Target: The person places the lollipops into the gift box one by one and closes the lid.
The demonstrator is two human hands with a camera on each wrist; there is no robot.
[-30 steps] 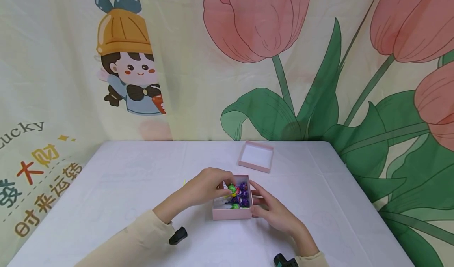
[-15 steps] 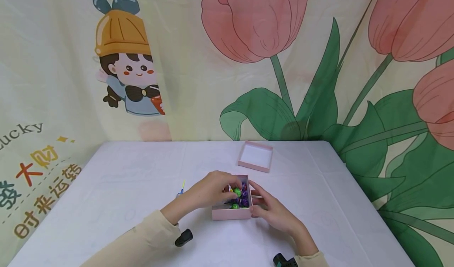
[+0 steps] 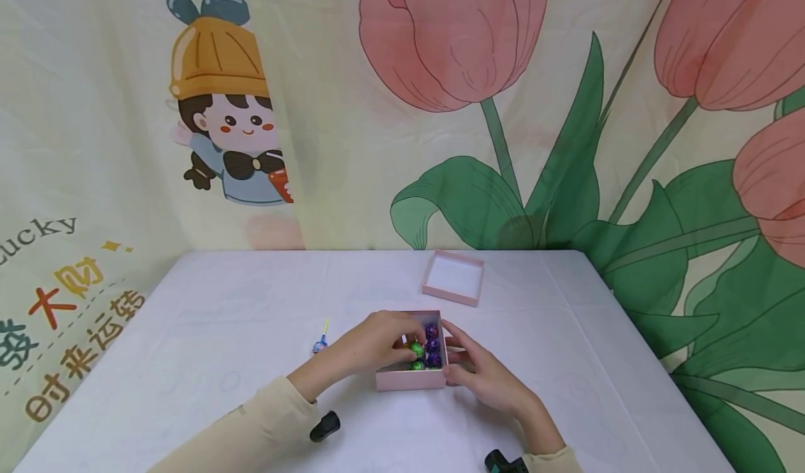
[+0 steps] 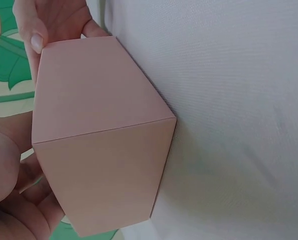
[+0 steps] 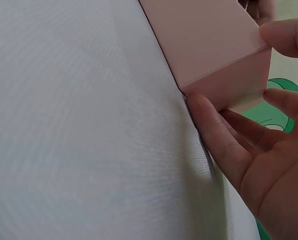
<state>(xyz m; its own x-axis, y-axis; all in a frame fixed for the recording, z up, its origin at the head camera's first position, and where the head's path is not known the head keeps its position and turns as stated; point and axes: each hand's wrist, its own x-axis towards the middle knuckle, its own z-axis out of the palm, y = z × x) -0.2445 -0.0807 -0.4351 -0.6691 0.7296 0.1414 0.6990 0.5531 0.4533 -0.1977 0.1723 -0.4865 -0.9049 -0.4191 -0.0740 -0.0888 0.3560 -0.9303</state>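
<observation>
A pink open-topped box (image 3: 410,381) stands on the white table, with several round purple-wrapped candies (image 3: 432,346) along its right side. My left hand (image 3: 374,340) reaches in over the left wall, pinching a green-wrapped candy (image 3: 416,349) between thumb and fingers. Another green candy (image 3: 418,365) lies near the front wall. Part of the inside is covered by the left hand. My right hand (image 3: 487,372) grips the box's right side, thumb at the front corner. In the left wrist view the box (image 4: 103,90) hides the left fingertips; the right wrist view shows right fingers (image 5: 209,120) against its side.
A blue lollipop (image 3: 320,346) with a yellow stick lies on the table left of the box. Behind the box sits its pink lid (image 3: 454,295), inside up. A printed cloth with tulips (image 3: 459,40) hangs beyond the table's far edge.
My left hand has shifted right and lower into the box with the green candy, uncovering the blue lollipop on the table. The right hand has stayed at the box's side.
</observation>
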